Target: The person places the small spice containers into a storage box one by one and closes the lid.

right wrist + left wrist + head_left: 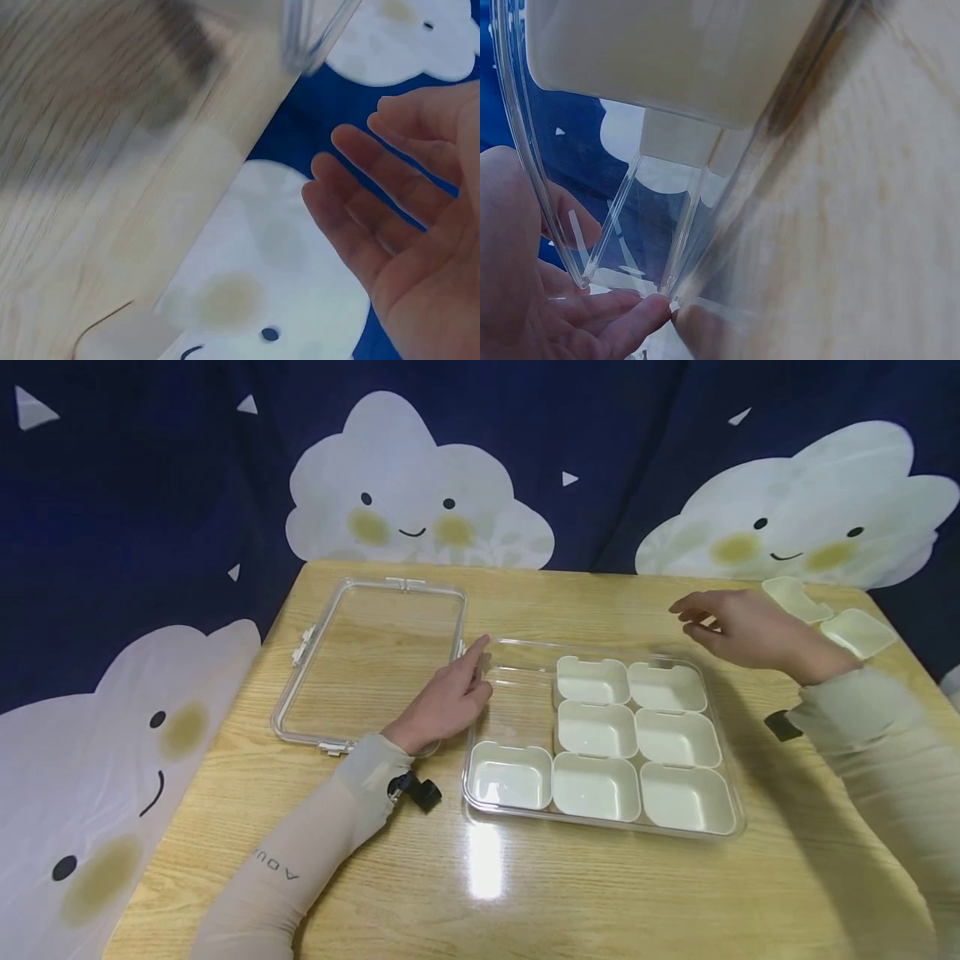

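A clear plastic box (517, 810) lies on the wooden table with several cream bins (596, 727) set in rows inside it. Its left column has one bin at the front and bare clear floor behind. My left hand (446, 697) holds the box's left wall, thumb over the rim and fingers along the outside, index finger reaching to the back corner. In the left wrist view the fingertips (656, 307) lie against the box's corner. My right hand (738, 622) hovers beyond the box's back right corner, fingers loosely bent, holding nothing.
A clear lid (281, 702) with white clips lies flat left of the box. Two more cream pieces, one nearer (858, 633) and one farther (795, 599), lie at the table's back right, beside my right wrist. A dark blue cloud-print curtain (600, 410) hangs behind the table.
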`<action>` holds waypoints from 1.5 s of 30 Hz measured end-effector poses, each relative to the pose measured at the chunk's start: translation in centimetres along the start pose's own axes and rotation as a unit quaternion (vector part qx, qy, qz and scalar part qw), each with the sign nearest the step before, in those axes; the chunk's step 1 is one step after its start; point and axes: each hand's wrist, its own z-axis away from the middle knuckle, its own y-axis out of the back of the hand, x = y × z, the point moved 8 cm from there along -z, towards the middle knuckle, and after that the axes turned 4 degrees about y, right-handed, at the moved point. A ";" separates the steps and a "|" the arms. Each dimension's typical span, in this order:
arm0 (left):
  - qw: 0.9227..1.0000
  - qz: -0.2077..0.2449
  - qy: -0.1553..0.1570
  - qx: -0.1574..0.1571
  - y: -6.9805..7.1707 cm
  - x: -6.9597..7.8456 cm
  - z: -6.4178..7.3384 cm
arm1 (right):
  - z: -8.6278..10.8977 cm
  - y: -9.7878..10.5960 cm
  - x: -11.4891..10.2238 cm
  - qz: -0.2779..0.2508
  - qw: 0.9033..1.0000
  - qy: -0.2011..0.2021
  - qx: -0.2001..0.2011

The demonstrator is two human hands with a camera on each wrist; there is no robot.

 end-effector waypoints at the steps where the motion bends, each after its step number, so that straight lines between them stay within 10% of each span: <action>1: 1.000 0.001 0.002 -0.001 0.0 0.0 0.0 | 0.1 0.0 0.6 0.000 1.000 -0.009 0.001; 26: 1.000 0.010 0.012 0.004 0.1 -0.3 0.1 | 3.5 -0.5 13.3 0.011 0.978 -0.208 -0.016; 45: 1.000 0.009 0.015 -0.010 -0.1 -0.1 0.0 | 4.5 -2.2 15.8 -0.006 0.964 -0.264 -0.011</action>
